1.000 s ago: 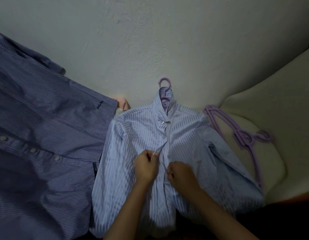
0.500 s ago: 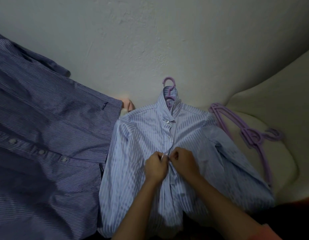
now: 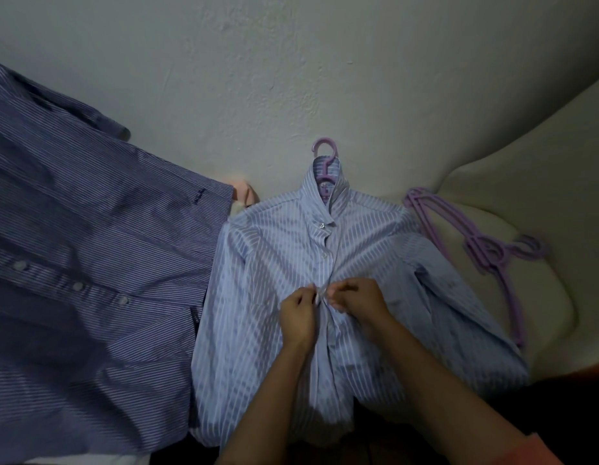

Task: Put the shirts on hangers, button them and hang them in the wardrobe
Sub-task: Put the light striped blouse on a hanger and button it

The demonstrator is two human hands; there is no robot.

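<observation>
Pinching the pale striped shirt (image 3: 278, 250) at its front strip with left hand (image 3: 300, 315) and right hand (image 3: 357, 298), touching, next buttons below toward the near edge.

We cannot see the button under the left hand (image 3: 297, 316) and right hand (image 3: 358, 296); their fingertips cover that spot on the pale striped shirt (image 3: 268, 263). The shirt hides all of its hanger (image 3: 324, 156) but the hook and neck. The dark striped shirt (image 3: 90, 250) runs off the left edge. A pink thing (image 3: 241, 193) behind it is perhaps another hanger.
</observation>
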